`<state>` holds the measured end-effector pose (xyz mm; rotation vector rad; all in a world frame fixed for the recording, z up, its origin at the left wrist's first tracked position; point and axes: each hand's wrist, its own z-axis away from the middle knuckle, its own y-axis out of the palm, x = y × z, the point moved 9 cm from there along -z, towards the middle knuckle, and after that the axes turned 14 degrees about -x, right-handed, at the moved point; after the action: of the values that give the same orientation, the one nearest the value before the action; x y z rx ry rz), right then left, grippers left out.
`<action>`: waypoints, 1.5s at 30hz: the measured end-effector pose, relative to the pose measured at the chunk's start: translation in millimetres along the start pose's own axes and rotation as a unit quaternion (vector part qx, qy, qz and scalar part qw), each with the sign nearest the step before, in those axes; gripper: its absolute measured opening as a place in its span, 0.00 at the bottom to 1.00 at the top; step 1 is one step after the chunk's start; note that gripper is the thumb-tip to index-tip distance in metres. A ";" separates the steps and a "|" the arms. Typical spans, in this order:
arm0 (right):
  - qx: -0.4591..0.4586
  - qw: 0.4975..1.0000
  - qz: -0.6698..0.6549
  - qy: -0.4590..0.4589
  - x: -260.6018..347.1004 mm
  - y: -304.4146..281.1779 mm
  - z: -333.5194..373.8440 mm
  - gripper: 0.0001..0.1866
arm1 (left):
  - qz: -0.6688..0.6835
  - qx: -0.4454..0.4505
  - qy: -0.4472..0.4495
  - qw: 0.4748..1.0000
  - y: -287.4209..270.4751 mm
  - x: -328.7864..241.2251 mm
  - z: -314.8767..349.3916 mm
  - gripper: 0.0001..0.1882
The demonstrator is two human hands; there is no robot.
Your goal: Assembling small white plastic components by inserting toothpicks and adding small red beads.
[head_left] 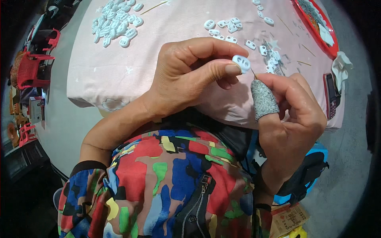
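Between the thumb and fingers of my left hand (186, 71) is a small white oval plastic piece (241, 64) with two openings. My right hand (293, 99) pinches a thin stick or needle (254, 73), its tip close to the piece's right edge; I cannot tell whether they touch. A grey knitted sleeve (263, 99) covers my right thumb. Just beyond my hands lie several similar white pieces (231, 24), and a further cluster (273, 59) sits among tiny grey metal bits (282, 66).
A big heap of white pieces (115, 23) lies at the far left of the pink cloth-covered table (91, 67). A red tray (331, 47), a white cloth (340, 65) and a phone (330, 91) line the right side. Thin sticks (304, 63) are scattered about. Red chairs (33, 69) stand leftward.
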<state>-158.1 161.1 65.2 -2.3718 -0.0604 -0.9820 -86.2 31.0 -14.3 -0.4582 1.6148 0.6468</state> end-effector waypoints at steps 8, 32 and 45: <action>0.025 0.998 -0.039 0.052 -8.4 0.6 -0.6 0.08 | 0.124 0.020 -0.086 0.988 3.4 12.6 -2.6 0.14; 0.103 0.987 -0.062 0.108 -25.2 14.2 -7.9 0.04 | 0.068 0.032 -0.055 0.996 5.4 11.8 -0.8 0.14; 0.097 0.983 -0.123 0.092 -31.6 21.4 -2.7 0.06 | 0.074 0.020 -0.068 0.995 1.4 11.7 -1.0 0.14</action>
<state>-177.6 147.1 35.5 -2.1200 -0.3688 -1.2467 -89.5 32.3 -25.5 -0.2602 1.5383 0.7399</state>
